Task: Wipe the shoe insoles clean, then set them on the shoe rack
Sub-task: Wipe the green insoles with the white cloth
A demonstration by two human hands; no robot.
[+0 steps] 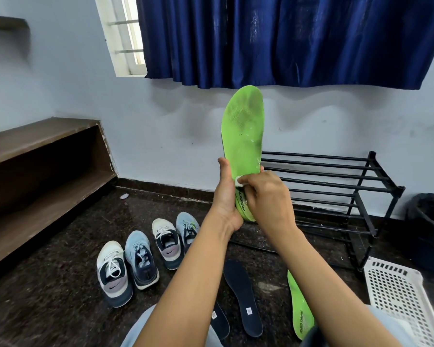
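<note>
Forearms (186,284) outstretched, my left hand (226,199) is gripping a green insole (243,121) upright, right hand (268,196) pinching a wipe (239,182) against it.

Dark speckled floor (60,284). Carries four shoes in a loose row left of middle: white shoe (113,274) touching blue shoe (142,261), then second white shoe (167,242) beside second blue shoe (187,227). Holds, nearer, a dark insole (243,296) lying flat, a second dark insole (219,321) partly hidden just beside it, and a green insole (298,306) further right. Bears a black shoe rack (373,196) by the wall, a white basket (398,296), a dark bin (429,229) and a paper scrap (124,196).
</note>
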